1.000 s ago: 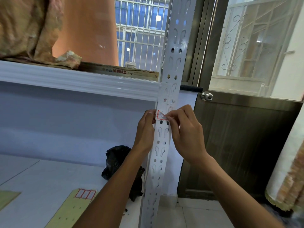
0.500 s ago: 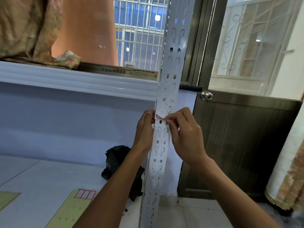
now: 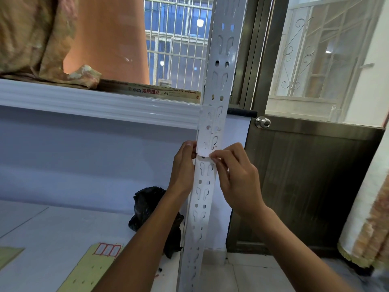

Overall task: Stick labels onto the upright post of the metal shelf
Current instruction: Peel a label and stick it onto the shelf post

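Note:
The white perforated upright post (image 3: 202, 186) of the metal shelf runs up the middle of the view. White labels (image 3: 210, 131) cover it just below the shelf beam. Under them a small label (image 3: 203, 154) lies across the post's face, showing only white. My left hand (image 3: 183, 168) wraps the post's left edge with its thumb on the label's left end. My right hand (image 3: 236, 175) pinches the label's right end with thumb and forefinger. A yellow backing sheet (image 3: 90, 268) with three red-bordered labels (image 3: 107, 249) lies on the lower shelf board.
A white shelf beam (image 3: 94, 102) carries folded cloth (image 3: 31, 39) and a flat printed box (image 3: 151, 91). A crumpled black bag (image 3: 147, 205) sits beside the post. To the right stand a dark door (image 3: 305, 186) with a round knob (image 3: 262, 122) and a rolled fabric (image 3: 370, 218).
The label's red-bordered face, seen tilted up at the post before, now lies flat and shows white. Both hands have stayed at the post, shifting slightly down.

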